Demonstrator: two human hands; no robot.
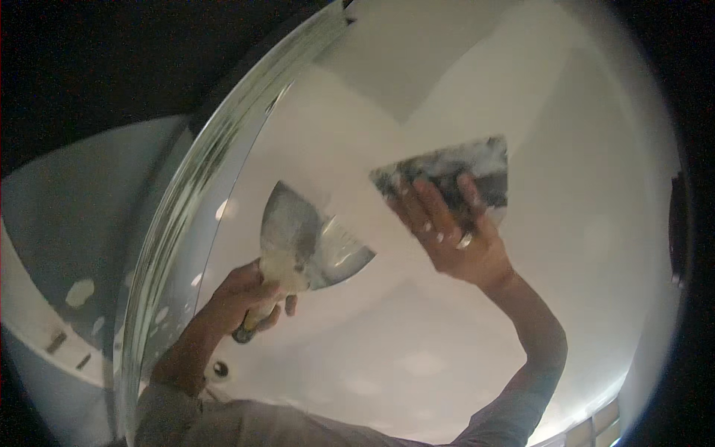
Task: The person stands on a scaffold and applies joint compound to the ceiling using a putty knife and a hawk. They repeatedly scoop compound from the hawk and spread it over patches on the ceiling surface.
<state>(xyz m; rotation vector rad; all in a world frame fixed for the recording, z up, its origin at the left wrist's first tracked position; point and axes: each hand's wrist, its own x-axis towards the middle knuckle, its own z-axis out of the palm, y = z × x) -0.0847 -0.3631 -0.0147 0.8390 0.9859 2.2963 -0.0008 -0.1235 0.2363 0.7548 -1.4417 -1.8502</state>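
Observation:
My left hand [242, 292] is closed around the handle of a wide putty knife [287, 223], its blade tilted upward. A pale lump of filler [339, 244] sits on the right part of that blade. Higher up and to the right, my right hand [473, 253] grips a second broad scraper [489, 179], with fingers laid over its dark, filler-smeared blade. The handle of this scraper is hidden by the hand. Its blade appears to be against or close to the pale plastered surface [581, 246]; contact cannot be made out. White specks mark my right fingers.
A streaked, whitish edge [175, 186] curves along the left of the surface. Beyond it lies a grey surface with pale patches [80, 293]. A round dark hole [220, 368] shows near my left forearm, and a dark object [678, 227] stands at the far right.

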